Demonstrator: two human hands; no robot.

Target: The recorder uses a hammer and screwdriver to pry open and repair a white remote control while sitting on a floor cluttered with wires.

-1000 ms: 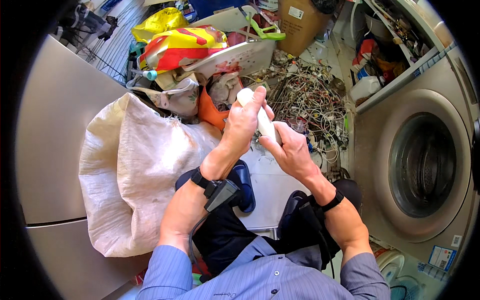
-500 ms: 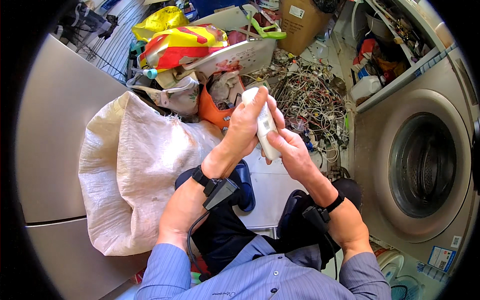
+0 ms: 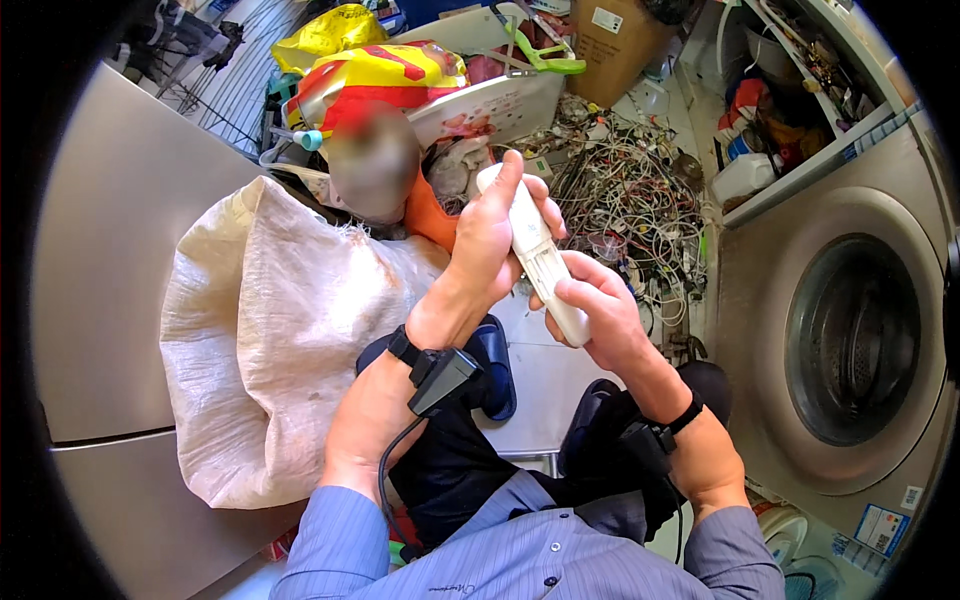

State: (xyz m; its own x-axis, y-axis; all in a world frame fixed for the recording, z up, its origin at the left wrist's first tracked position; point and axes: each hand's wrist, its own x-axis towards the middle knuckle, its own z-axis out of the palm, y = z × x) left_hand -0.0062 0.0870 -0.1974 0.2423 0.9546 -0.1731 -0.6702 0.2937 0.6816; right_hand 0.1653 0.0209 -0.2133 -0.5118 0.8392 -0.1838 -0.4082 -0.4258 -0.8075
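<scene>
Both hands hold a long white handset that looks like a remote control (image 3: 529, 228), tilted in front of my knees. My left hand (image 3: 484, 240) is wrapped round its upper end, with the thumb lying along the edge. At the lower end, my right hand (image 3: 606, 318) grips a white sliding cover (image 3: 570, 321) with the thumb on top. Between the handset's upper body and this cover, a recessed slot shows; what lies inside it is too small to tell. Fingers hide the handset's underside.
A big woven sack (image 3: 300, 330) slumps at my left beside a metallic cabinet (image 3: 120, 280). Tangled cables (image 3: 630, 205) pile up ahead, near an orange bag (image 3: 428, 215) and a white bin (image 3: 520, 105). A washing machine (image 3: 755, 300) stands at my right.
The white cover has slid down along the handset toward my right hand, and a slot now shows. My right hand has moved slightly down and to the right.
</scene>
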